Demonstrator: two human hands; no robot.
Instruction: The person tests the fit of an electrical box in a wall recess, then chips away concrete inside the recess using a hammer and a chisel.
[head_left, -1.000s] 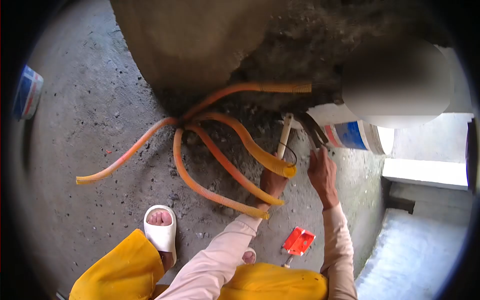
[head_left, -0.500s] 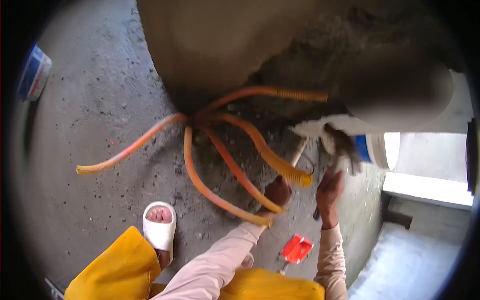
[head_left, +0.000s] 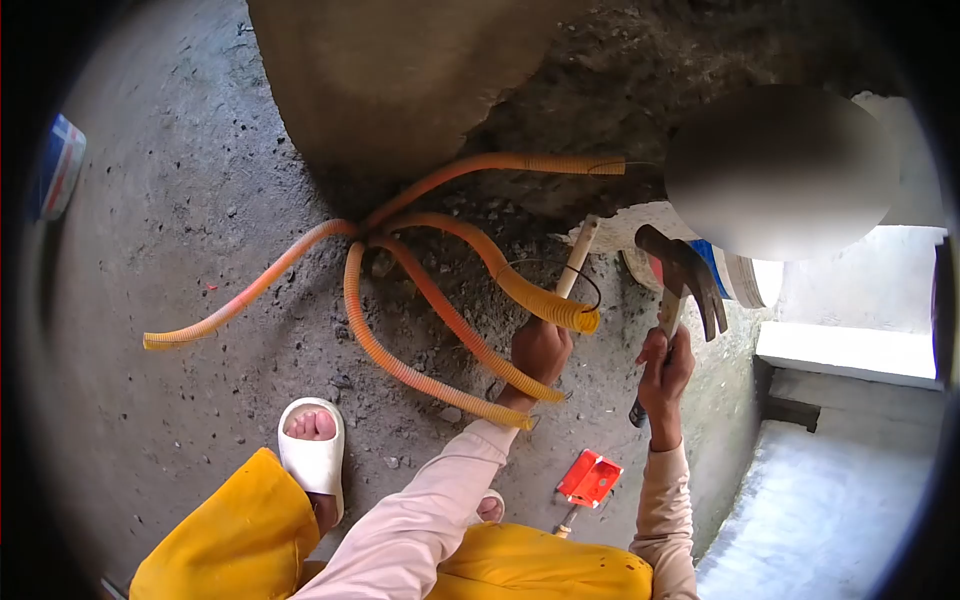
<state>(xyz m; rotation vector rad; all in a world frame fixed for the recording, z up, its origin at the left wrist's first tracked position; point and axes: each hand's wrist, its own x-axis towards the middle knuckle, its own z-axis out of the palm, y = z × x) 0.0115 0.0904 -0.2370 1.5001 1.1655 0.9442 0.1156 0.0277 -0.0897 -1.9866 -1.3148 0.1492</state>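
Note:
My right hand (head_left: 664, 382) is closed around the handle of a claw hammer (head_left: 685, 275), whose dark metal head is raised beside the rod. My left hand (head_left: 541, 350) is closed around a pale rod (head_left: 580, 258), which slants up toward the broken edge of the wall (head_left: 640, 218). Its lower part is hidden by the hand and an orange corrugated conduit (head_left: 505, 275). More conduits, such as one (head_left: 430, 385) crossing my left wrist, fan out from the wall's base. A thin dark wire loops near the rod.
A red electrical box (head_left: 590, 478) lies on the rough floor between my arms, near a screwdriver-like tool (head_left: 567, 522). A blue and white bucket (head_left: 738, 275) stands behind the hammer, another bucket (head_left: 62, 168) at far left. A pale ledge (head_left: 850, 355) is at right.
The hammer was smeared by motion and now shows sharply, its head a little apart from the rod. The whole view has shifted slightly; both hands keep their grip.

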